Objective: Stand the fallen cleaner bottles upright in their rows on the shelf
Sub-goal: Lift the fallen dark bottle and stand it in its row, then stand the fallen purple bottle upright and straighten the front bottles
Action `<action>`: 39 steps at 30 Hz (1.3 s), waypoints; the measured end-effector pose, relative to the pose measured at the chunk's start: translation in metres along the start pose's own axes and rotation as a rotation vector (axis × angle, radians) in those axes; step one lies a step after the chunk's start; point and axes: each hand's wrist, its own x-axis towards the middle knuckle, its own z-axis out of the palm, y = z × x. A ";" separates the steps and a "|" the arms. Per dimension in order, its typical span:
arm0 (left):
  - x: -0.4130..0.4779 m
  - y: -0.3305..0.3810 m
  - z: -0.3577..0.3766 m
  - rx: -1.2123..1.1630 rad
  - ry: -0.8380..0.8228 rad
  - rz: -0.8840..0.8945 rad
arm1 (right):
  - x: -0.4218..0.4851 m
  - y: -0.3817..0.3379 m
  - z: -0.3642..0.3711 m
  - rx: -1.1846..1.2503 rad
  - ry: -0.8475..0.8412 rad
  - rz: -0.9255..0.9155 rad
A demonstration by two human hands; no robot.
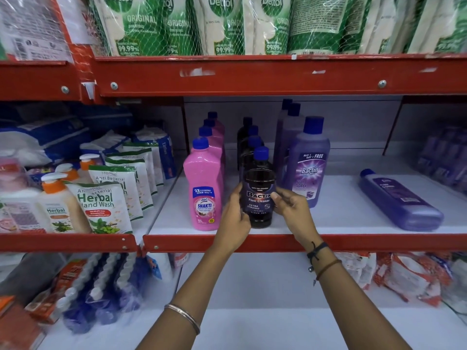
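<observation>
A black Bactin floor cleaner bottle [259, 195] with a blue cap stands upright at the front of the middle row on the white shelf [336, 218]. My left hand [233, 218] grips its left side and my right hand [290, 202] its right side. Left of it stands a row of pink Shakti bottles [203, 193]. To the right stands a row of purple Bactin bottles [307, 170]. Further right a purple bottle [399, 199] lies flat on its side, cap pointing to the back.
The red front rail [379, 242] runs below my wrists and a red beam [252, 77] hangs above. Herbal hand wash pouches [101, 205] fill the left bay. Blurred purple packs [444, 160] sit at far right. Green Dettol pouches [227, 24] are overhead.
</observation>
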 end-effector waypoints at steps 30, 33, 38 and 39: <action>0.057 0.086 0.252 -0.137 -0.163 -0.139 | 0.001 -0.002 -0.269 -0.557 0.452 0.165; 0.072 0.087 0.286 -0.066 -0.273 -0.311 | 0.011 0.012 -0.306 -0.663 0.400 0.419; 0.086 0.088 0.329 -0.178 -0.237 -0.450 | 0.031 0.041 -0.333 -0.519 0.358 0.536; 0.087 0.089 0.332 -0.215 -0.204 -0.457 | 0.035 0.045 -0.334 -0.452 0.371 0.535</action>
